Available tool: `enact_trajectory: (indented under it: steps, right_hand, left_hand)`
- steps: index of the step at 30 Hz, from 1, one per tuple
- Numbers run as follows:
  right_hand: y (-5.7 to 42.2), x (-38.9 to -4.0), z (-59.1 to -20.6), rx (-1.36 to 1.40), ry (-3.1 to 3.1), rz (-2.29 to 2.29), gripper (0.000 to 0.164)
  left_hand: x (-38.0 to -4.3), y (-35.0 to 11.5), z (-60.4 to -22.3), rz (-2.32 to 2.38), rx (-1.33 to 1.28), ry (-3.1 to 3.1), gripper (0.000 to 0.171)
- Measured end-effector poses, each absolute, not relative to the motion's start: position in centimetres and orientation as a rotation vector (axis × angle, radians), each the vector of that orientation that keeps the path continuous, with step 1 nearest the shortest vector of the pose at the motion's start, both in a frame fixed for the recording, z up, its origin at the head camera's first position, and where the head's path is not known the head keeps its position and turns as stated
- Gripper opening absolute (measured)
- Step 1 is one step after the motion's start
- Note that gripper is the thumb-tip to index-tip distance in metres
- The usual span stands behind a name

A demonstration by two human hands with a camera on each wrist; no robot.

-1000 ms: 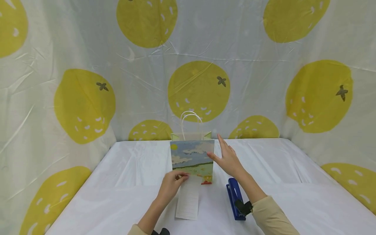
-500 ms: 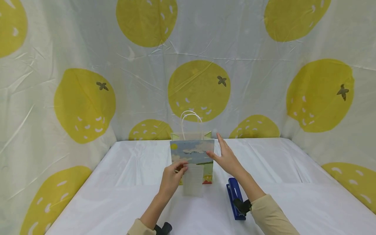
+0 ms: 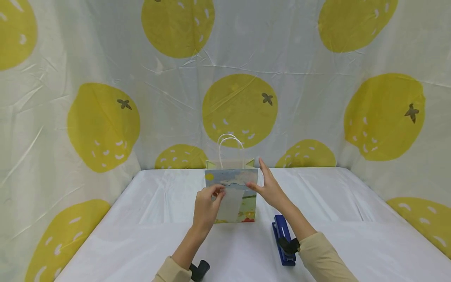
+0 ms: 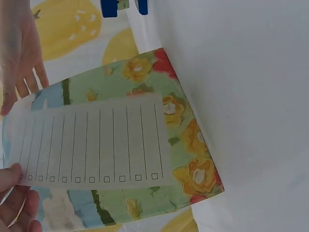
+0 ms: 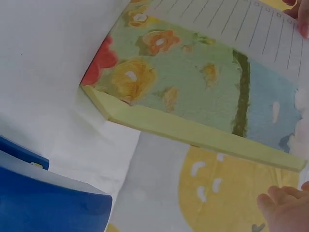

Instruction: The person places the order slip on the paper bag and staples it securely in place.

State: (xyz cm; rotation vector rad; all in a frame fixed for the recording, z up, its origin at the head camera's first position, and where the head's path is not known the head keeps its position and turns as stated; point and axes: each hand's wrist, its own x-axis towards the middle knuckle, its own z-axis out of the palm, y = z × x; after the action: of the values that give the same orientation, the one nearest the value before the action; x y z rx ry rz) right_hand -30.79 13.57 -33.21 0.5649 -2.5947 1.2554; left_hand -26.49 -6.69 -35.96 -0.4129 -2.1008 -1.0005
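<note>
A small paper gift bag (image 3: 249,205) with a painted sky-and-flowers landscape and white handles stands upright on the table. My left hand (image 3: 206,205) pinches the top left corner of a lined sheet of paper (image 3: 228,207) in front of the bag. In the left wrist view, ruled lines and small checkboxes show on the sheet (image 4: 91,145), which covers part of the landscape. My right hand (image 3: 272,192) is at the bag's upper right edge, fingers extended; whether its thumb touches bag or sheet I cannot tell. The right wrist view shows the bag's pale green side (image 5: 193,137).
A blue stapler (image 3: 283,241) lies on the white-covered table (image 3: 123,246), below my right wrist. Behind and beside the table hangs a white curtain (image 3: 169,102) with large yellow lemon prints.
My left hand has raised the sheet from low before the bag up against its front face. The right hand has stayed nearly still by the bag's right edge.
</note>
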Motion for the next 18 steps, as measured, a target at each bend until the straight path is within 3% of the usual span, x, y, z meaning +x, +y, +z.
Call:
enact_trajectory:
  steps: [18]
  right_hand:
    - [12.5, -31.4, -32.1, 0.562, -2.565, 1.293, 0.097]
  left_hand:
    - [-27.3, -6.3, -34.6, -1.061, -0.403, -2.02, 0.005]
